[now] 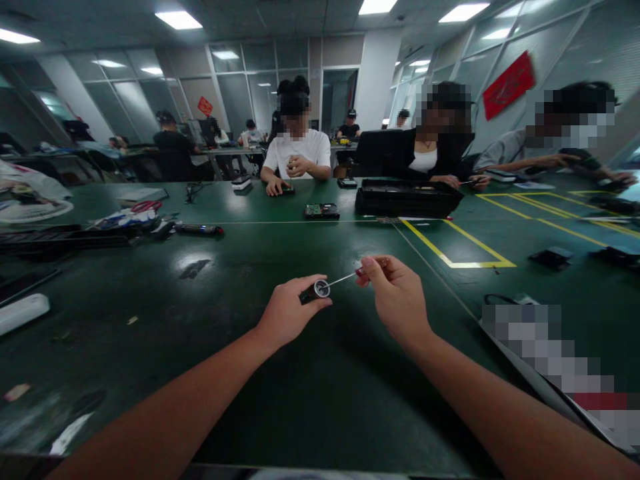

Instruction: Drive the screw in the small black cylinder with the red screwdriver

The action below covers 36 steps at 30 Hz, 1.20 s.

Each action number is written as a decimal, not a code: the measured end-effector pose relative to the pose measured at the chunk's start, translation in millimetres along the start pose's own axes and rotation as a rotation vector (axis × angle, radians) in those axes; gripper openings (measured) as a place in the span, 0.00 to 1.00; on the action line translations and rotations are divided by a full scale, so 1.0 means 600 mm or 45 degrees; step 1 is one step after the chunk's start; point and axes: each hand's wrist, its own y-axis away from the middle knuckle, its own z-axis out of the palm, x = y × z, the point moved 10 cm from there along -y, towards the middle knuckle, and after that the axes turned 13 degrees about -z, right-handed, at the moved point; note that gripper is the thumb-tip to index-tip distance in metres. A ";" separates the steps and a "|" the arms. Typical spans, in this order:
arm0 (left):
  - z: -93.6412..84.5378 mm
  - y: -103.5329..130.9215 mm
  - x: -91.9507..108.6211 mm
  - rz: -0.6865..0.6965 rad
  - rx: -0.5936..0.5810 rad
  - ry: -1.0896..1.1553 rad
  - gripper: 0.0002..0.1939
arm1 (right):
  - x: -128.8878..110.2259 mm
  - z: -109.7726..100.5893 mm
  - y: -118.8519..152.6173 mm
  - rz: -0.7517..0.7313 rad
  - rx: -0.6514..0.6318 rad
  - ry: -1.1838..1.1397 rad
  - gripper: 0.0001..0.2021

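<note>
My left hand [293, 307] pinches a small round cylindrical part [322, 289] between thumb and fingers, its pale ring-shaped end facing me. In my right hand [397, 293] is a screwdriver with a reddish handle [360, 271]. Its thin metal shaft [343, 279] points left and down, and the tip reaches into the opening of the round part. Both hands are raised above the green table [280, 413]. What lies inside the round part is too small to tell.
A circuit board device [322, 211] and a long black housing [409, 199] lie farther back. Red-handled scissors [146, 207], a dark pen-like tool [199, 229] and a white object [23, 313] are at left. A pixelated item [555, 360] lies right. People sit across the table.
</note>
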 end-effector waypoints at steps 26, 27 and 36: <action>-0.006 -0.004 -0.003 0.046 0.056 -0.015 0.21 | -0.052 0.026 0.007 -0.282 -0.243 0.187 0.10; -0.007 -0.004 -0.005 0.040 0.061 -0.018 0.21 | -0.052 0.028 0.007 -0.279 -0.257 0.166 0.10; -0.006 -0.007 -0.014 0.012 0.060 -0.033 0.21 | -0.040 0.026 0.010 -0.217 -0.240 0.115 0.10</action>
